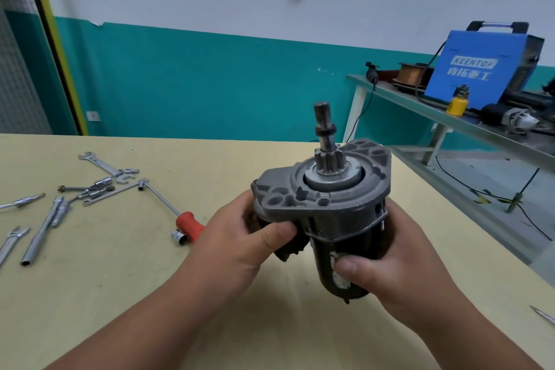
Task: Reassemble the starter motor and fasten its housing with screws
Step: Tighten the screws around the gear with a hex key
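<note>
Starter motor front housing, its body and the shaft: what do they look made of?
On the starter motor: the front housing looks like cast aluminium, matte grey with ribs and moulded pockets. The body is probably painted steel, smooth and glossy black. The shaft looks like bare steel, dull grey, as does the toothed gear at its base. The exact alloys can't be told from the picture.

Person, parts in view: 2 hands, 2 forearms.

Left hand (pixel 240 237): bare, with a broad back and short, thick fingers. Left thumb (pixel 270 234): the nail is cut short with an even edge, and the knuckle shows creases.

Right hand (pixel 399 273): bare, of the same build. Right thumb (pixel 351 267): the nail is short and wide.

Left forearm (pixel 144 318) and right forearm (pixel 480 333): both bare along the whole length shown, down to the lower frame edge. Both wrists show faint creases.
</note>
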Available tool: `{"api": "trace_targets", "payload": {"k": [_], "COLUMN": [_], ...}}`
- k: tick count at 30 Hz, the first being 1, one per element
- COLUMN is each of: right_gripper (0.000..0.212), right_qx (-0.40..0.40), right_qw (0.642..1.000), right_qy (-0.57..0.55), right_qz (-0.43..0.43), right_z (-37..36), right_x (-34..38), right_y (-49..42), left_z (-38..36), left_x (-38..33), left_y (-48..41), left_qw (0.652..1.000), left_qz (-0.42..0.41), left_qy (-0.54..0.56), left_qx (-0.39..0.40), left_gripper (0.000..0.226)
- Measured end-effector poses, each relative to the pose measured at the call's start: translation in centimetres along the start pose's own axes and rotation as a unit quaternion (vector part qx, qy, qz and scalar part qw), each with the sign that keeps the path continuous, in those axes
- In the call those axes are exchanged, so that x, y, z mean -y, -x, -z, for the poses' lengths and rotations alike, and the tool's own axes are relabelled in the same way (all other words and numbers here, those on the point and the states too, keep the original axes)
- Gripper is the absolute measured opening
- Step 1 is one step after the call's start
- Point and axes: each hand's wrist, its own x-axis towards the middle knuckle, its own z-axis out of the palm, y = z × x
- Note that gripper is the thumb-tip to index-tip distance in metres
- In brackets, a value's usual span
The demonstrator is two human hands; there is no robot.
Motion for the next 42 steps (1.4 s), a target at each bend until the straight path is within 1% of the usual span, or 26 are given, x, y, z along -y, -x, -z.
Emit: {"api": "trace_targets", "payload": {"k": [1,2,5,8,11,14,16,18,21,23,24,25,27,29,30,32,35,37,40,42], "right_gripper": [0.072,0.071,0.070,0.067,0.050,0.044,0.041,0.041,0.051,0.067,0.075,0.079,0.075,0.063,0.062,0.068,0.070,0.061,0.049,0.050], "right_qx": [0.006,0.016,0.064,0.111,0.131,0.098,0.099,0.113,0.126,0.125,0.113,0.092,0.053,0.039,0.036,0.032,0.033,0.036,0.047,0.047], "right_qw": [1.000,1.000,0.994,0.988,0.989,0.995,0.994,0.992,0.990,0.990,0.991,0.992,0.992,0.990,0.987,0.980,0.970,0.966,0.962,0.961], "right_qy": [-0.011,-0.027,-0.087,-0.106,-0.074,-0.015,0.002,-0.002,-0.046,-0.025,-0.008,0.002,0.003,-0.008,-0.015,-0.017,-0.016,-0.025,-0.017,0.010], "right_qz": [0.002,0.003,0.005,-0.008,-0.001,-0.031,-0.049,-0.049,-0.045,-0.058,-0.072,-0.087,-0.111,-0.138,-0.158,-0.197,-0.239,-0.254,-0.270,-0.273], "right_z": [0.0,0.0,-0.1,0.1,0.3,0.6,0.8,1.0,0.9,0.6,0.4,0.1,-0.2,-0.6,-0.8,-1.1,-1.4,-1.6,-1.7,-1.7], "right_x": [-0.1,-0.2,-0.7,-1.0,-1.3,-2.2,-2.6,-2.6,-2.5,-2.4,-2.2,-2.0,-1.9,-2.1,-2.1,-2.2,-2.3,-2.5,-2.8,-2.8], "right_y": [-0.1,-0.3,-0.6,-1.0,-1.2,-1.1,-1.1,-1.1,-1.1,-1.0,-1.0,-1.0,-1.0,-0.9,-0.9,-1.0,-1.3,-1.5,-1.6,-1.7], "left_z": [0.1,0.1,0.0,-0.3,-0.4,-0.5,-0.6,-0.7,-0.6,-0.4,-0.4,-0.4,-0.4,-0.4,-0.3,-0.3,-0.5,-0.6,-0.3,0.0], "left_x": [-0.1,-0.2,-0.7,-1.5,-2.0,-2.1,-1.9,-1.7,-1.4,-1.1,-1.0,-0.7,-0.3,0.2,0.5,1.0,1.4,1.6,2.1,2.2], "left_y": [0.0,0.1,0.4,0.9,1.2,1.3,1.4,1.3,1.1,0.7,0.6,0.4,0.2,0.1,0.0,-0.2,-0.3,-0.4,-0.5,-0.5], "left_qw": [1.000,1.000,0.996,0.989,0.977,0.969,0.968,0.967,0.978,0.987,0.990,0.990,0.986,0.981,0.978,0.972,0.964,0.961,0.957,0.956], "left_qz": [-0.005,-0.011,-0.053,-0.088,-0.107,-0.107,-0.099,-0.090,-0.046,0.010,0.040,0.068,0.122,0.170,0.192,0.224,0.250,0.259,0.271,0.274], "left_qy": [-0.001,0.000,-0.034,-0.079,-0.149,-0.187,-0.197,-0.209,-0.176,-0.123,-0.095,-0.074,-0.047,-0.024,-0.014,0.004,0.022,0.015,-0.022,-0.032], "left_qx": [-0.013,-0.022,-0.059,-0.086,-0.112,-0.118,-0.118,-0.114,-0.107,-0.101,-0.100,-0.099,-0.100,-0.093,-0.084,-0.075,-0.084,-0.093,-0.105,-0.096], "left_gripper": [0.054,0.049,0.056,0.053,0.054,0.055,0.056,0.055,0.051,0.046,0.045,0.046,0.051,0.056,0.058,0.059,0.048,0.041,0.044,0.041]}}
